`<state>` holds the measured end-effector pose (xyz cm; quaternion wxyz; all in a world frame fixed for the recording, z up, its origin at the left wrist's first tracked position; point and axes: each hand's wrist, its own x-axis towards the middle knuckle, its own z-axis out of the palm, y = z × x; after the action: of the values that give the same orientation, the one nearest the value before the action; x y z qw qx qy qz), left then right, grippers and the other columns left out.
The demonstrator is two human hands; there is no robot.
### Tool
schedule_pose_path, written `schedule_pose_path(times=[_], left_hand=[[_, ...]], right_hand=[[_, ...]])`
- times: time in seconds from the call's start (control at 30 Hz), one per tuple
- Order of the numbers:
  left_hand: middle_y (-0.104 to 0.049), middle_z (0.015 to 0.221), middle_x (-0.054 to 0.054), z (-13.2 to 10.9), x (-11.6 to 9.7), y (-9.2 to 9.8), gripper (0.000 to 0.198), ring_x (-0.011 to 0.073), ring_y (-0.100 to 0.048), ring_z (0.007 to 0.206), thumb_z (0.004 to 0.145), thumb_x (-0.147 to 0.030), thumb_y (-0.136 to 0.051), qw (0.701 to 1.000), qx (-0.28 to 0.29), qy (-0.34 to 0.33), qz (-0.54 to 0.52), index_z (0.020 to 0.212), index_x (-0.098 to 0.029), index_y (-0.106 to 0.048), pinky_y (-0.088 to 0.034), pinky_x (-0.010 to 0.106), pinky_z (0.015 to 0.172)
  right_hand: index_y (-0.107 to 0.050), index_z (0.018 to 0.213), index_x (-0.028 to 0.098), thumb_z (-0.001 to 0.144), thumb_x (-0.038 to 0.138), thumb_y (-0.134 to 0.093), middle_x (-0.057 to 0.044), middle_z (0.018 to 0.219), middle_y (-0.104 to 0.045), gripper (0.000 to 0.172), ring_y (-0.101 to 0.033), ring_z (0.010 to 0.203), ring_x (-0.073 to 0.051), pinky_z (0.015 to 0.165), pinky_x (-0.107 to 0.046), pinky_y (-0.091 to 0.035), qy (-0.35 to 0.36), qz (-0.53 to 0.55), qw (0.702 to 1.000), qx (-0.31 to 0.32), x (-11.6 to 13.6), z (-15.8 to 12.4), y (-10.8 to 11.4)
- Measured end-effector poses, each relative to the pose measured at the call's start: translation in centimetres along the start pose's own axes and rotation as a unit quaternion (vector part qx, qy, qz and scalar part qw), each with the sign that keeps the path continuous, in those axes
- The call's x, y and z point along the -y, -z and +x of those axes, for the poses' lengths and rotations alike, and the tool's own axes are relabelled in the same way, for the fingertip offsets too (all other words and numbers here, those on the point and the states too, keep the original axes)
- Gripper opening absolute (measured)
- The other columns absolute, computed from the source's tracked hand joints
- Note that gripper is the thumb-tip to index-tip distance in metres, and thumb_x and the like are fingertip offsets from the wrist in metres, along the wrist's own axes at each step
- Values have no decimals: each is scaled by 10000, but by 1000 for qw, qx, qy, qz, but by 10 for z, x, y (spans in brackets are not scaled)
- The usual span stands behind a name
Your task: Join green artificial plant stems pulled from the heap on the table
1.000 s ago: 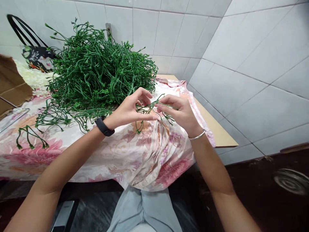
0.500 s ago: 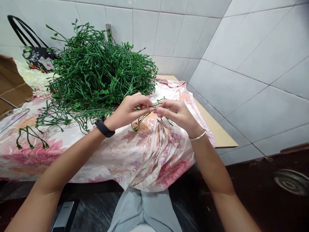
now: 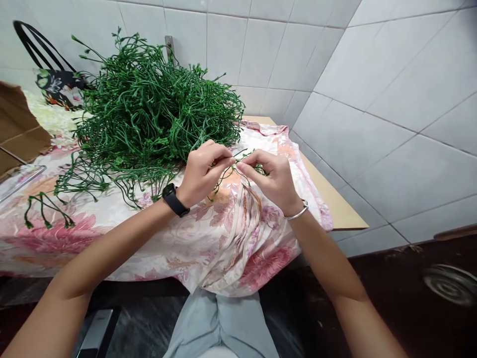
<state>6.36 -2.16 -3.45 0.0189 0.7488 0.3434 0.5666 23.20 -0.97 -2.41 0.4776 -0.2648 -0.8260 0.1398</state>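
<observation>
My left hand [image 3: 207, 171] and my right hand [image 3: 273, 179] meet fingertip to fingertip above the cloth. Each one pinches a thin green artificial stem [image 3: 225, 171], whose wiry ends hang below the fingers and stick out behind them. Exactly where the fingers grip is too small to make out. Just behind and left of my left hand rises a large tangled heap of green artificial stems [image 3: 156, 109] with small budded tips. A black band sits on my left wrist, a silver bangle on my right.
A floral cloth [image 3: 156, 243] covers the table, with its board edge [image 3: 331, 204] bare at right. A few loose stems [image 3: 48, 214] lie at left, near a cardboard box [image 3: 22, 129], white flowers [image 3: 55, 119] and a floral bag [image 3: 59, 89]. Tiled walls stand behind and right.
Both hands have shifted slightly and turned, with wrists drawn closer together. The stem between the fingertips has changed angle, and more of its end shows behind them.
</observation>
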Motion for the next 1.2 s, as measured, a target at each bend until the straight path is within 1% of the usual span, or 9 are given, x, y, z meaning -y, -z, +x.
schedule_pose_path(times=[0.17,0.23,0.5,0.63,0.73,0.9,1.03,1.13,1.2], left_hand=[[-547,618,-16,0,-5,-4,118,99,-453,630,778,-144,-597,999,-40,-22,16,660,-156,-590,-371,229,587],[-543,618,-13,0,-7,-6,120,100,-448,629,784,-146,-588,999,-43,-28,16,664,-154,-587,-371,232,586],[-565,626,-12,-4,-7,4,128,110,-474,625,795,-215,-576,996,-57,66,-9,672,-183,-595,-377,258,602],[-615,691,5,1,0,1,138,107,-521,650,760,-303,-628,984,-13,141,-109,731,-168,-636,-412,251,630],[-610,687,6,6,6,-1,172,93,-514,627,719,-325,-670,946,26,229,-226,733,-155,-648,-414,235,607],[-615,723,-3,10,14,2,139,67,-525,657,717,-286,-680,889,45,298,-345,744,-151,-660,-420,203,652],[-627,730,-5,10,14,2,148,69,-551,676,705,-289,-696,886,53,294,-354,752,-152,-665,-434,210,680],[-641,734,-3,9,10,1,166,82,-572,696,694,-299,-705,886,69,290,-356,773,-159,-666,-449,229,695],[-650,747,-2,9,6,1,183,86,-583,706,675,-299,-720,884,84,289,-356,783,-160,-669,-455,237,706]], right_hand=[[-499,699,165,828,146,-522,17,594,-478,132,-423,563,-90,583,-262,-382,175,-208,959,-83,1,-6,-13],[-466,692,183,834,146,-500,17,587,-445,150,-417,578,-107,599,-278,-378,194,-265,937,-120,2,-8,-18],[-498,647,216,825,289,-512,-12,623,-534,193,-468,573,-132,594,-308,-398,-68,-185,951,-237,-25,3,14],[-603,692,170,817,329,-530,-43,687,-606,214,-530,665,-166,678,-345,-399,-124,-207,963,-120,-38,10,17],[-640,898,156,827,373,-515,-96,859,-614,261,-535,862,-244,806,-432,-357,-173,-299,937,-49,-38,9,8],[-525,1181,167,795,384,-567,-145,1177,-511,444,-443,1109,-318,929,-501,-273,-155,-355,922,-25,-34,6,5],[-604,929,166,855,303,-483,-84,987,-606,197,-539,984,-215,889,-403,-368,-114,-177,974,-83,-23,8,8],[-618,790,170,830,358,-530,-36,809,-635,211,-590,803,-146,768,-306,-450,-93,22,995,-32,-14,9,7],[-641,790,166,771,361,-612,-27,789,-651,198,-602,767,-139,739,-293,-465,-94,68,993,3,-10,8,5]])
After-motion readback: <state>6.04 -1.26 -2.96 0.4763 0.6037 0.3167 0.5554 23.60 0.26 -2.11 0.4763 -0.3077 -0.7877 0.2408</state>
